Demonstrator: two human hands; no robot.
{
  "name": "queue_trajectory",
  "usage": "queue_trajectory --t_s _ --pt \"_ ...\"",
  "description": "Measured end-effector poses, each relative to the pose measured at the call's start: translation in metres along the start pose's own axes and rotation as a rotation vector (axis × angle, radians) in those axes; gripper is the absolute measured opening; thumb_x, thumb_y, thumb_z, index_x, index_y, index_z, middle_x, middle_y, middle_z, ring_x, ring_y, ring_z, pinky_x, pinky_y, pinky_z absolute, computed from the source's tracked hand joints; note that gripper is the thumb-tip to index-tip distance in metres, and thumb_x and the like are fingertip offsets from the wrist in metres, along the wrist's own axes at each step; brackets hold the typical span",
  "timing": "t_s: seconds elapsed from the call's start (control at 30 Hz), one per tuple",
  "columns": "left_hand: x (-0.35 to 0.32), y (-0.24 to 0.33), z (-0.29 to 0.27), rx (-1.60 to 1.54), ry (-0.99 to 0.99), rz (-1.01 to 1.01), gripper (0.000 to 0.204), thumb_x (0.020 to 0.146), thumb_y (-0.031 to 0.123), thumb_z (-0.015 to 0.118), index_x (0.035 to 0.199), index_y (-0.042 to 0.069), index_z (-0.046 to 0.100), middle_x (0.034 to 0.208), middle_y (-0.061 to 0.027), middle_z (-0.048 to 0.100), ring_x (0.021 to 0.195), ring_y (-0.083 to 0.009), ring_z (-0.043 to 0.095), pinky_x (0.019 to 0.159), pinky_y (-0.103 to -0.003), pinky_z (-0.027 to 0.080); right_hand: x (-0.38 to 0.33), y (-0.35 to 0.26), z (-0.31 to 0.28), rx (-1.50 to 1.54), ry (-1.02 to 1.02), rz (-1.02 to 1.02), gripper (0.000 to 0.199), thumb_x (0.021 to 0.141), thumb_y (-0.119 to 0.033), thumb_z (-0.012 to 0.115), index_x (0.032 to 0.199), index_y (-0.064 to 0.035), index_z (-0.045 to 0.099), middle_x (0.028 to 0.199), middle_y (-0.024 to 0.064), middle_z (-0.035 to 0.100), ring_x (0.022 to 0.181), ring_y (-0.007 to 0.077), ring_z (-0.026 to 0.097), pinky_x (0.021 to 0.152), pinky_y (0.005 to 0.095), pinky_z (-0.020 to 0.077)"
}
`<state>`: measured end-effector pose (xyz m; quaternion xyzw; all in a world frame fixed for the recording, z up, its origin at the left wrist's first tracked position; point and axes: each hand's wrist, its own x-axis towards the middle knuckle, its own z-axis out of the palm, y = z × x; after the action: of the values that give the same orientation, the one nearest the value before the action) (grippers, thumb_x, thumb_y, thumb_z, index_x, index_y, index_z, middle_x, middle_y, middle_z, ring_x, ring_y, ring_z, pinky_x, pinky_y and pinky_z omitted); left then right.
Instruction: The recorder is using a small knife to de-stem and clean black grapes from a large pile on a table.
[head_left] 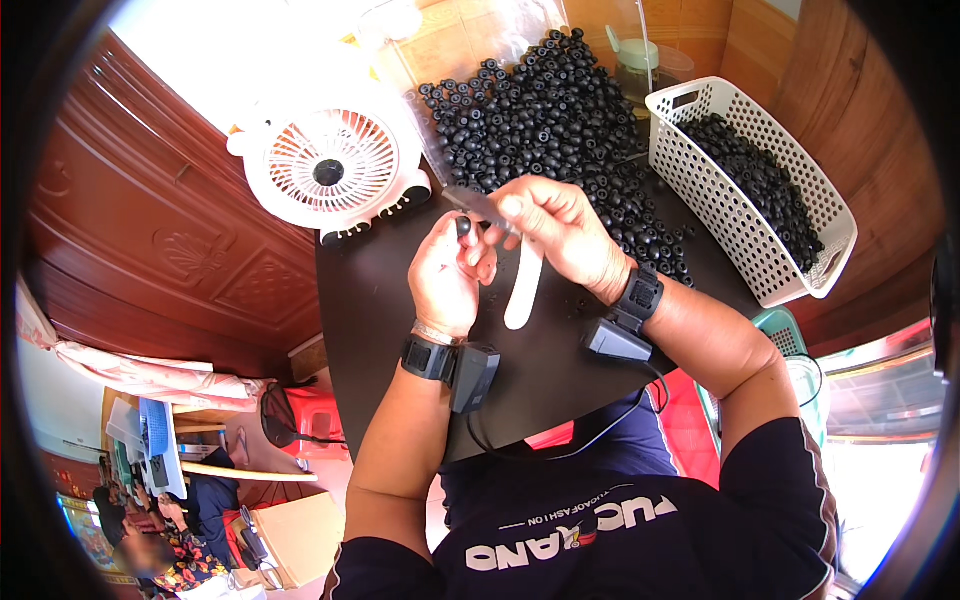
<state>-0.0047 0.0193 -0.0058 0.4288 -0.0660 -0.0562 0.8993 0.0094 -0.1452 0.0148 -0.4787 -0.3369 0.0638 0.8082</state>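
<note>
While left hand (447,275) pinches one black bead (463,226) over the table (380,330), right hand (558,228) grips the knife (520,268); I'd trim slowly, blade angled off the fingers, bead pile (550,120) just beyond.

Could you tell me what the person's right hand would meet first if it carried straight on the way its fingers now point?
The right hand points leftward toward the left hand, so it would probably meet the small black bead pinched in the left fingers first, then the white fan beyond, though depth is unclear.
</note>
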Motion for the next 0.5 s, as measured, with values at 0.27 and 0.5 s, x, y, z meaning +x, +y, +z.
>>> queue_trajectory --t_s 0.27,0.5 --pt "-0.002 -0.002 0.004 0.091 -0.188 0.022 0.026 0.088 0.031 0.048 0.077 0.006 0.046 0.063 -0.0011 0.04 0.052 -0.0148 0.042 0.048 -0.026 0.033 0.002 0.003 0.0 0.058 0.072 0.178 0.028 0.095 -0.024 0.051 0.101 0.0002 0.063 0.088 0.0061 0.067 0.079 0.0126 0.062 0.073 0.0279 0.0511" --pt "-0.002 -0.003 0.006 0.071 -0.157 0.0 0.027 0.086 0.031 0.048 0.077 0.006 0.046 0.063 -0.0017 0.04 0.052 -0.0153 0.042 0.049 -0.026 0.033 0.001 0.003 0.001 0.115 0.038 0.243 0.034 0.096 -0.025 0.048 0.11 0.0046 0.057 0.079 0.0124 0.066 0.063 0.0203 0.065 0.058 0.0318 0.0558"
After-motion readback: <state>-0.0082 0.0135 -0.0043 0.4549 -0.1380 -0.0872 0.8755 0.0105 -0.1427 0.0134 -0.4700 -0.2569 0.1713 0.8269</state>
